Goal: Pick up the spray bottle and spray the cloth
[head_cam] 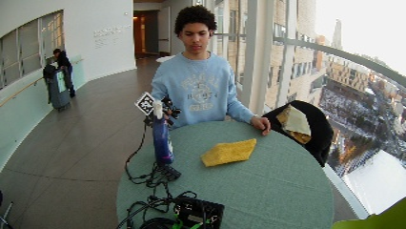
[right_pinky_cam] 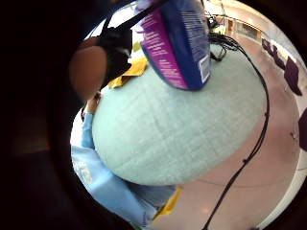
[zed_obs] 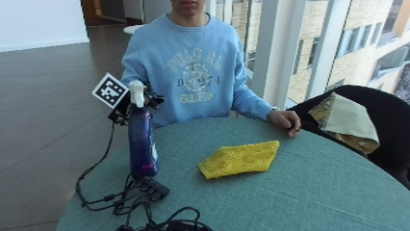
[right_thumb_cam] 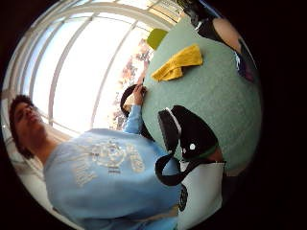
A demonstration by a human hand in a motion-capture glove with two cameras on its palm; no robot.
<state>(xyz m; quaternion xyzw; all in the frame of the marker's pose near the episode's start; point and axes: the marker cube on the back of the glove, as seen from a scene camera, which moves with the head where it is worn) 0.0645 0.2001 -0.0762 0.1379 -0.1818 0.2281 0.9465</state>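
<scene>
Outside view: round table, grey-green cloth top. Spray bottle, blue body, white trigger head, upright at the table's near-left edge; whether its base touches the top cannot be told. Gloved right hand behind the bottle's neck, just under the head; fingers curled round the neck. Yellow cloth, folded, flat near the table's middle, well apart from the bottle. Bare left hand resting at the far edge, fingers loosely curled, holding nothing. Black cables on the table below the bottle.

Wide outside view: bottle upright at the table's left side; right hand at its neck; cloth beside it, apart.

Little finger side palm view: bottle, blue and purple label, close to the palm, over the table; a corner of the cloth beyond it.

Thumb side palm view: cloth lying on the table; left hand at the table's edge.
</scene>
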